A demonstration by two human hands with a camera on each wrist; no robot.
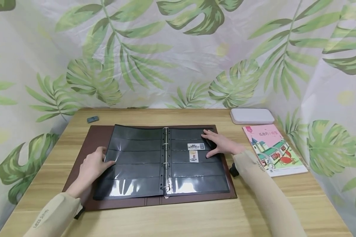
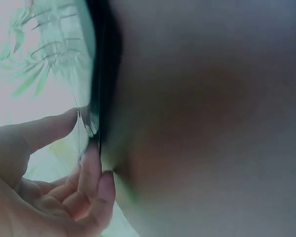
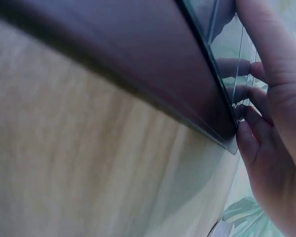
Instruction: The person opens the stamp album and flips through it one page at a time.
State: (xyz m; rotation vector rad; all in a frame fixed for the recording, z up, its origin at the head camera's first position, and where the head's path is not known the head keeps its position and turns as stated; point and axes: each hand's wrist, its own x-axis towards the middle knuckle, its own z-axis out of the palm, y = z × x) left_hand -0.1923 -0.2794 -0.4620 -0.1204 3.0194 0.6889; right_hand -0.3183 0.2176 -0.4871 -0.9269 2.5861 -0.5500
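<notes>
A brown ring binder (image 1: 90, 136) lies spread on the table, a stamp album with black pocket pages. Its left page (image 1: 136, 159) has bare-looking pockets and stands slightly off the cover along its outer edge. My left hand (image 1: 92, 164) pinches that edge, thumb on top and fingers underneath, as the left wrist view also shows the hand (image 2: 49, 182). On the right page (image 1: 203, 169) are a wide stamp (image 1: 195, 146) and, just below it, a smaller upright stamp (image 1: 193, 156). My right hand (image 1: 221, 144) rests with spread fingers on this page's outer edge.
Metal rings (image 1: 165, 154) run down the binder's middle. To the right lie a pink picture book (image 1: 274, 148) and a white case (image 1: 252, 116). A small blue-grey object (image 1: 93, 119) sits at the back left. Leaf-patterned cloth (image 1: 192, 65) hangs behind the wooden table (image 1: 195, 217).
</notes>
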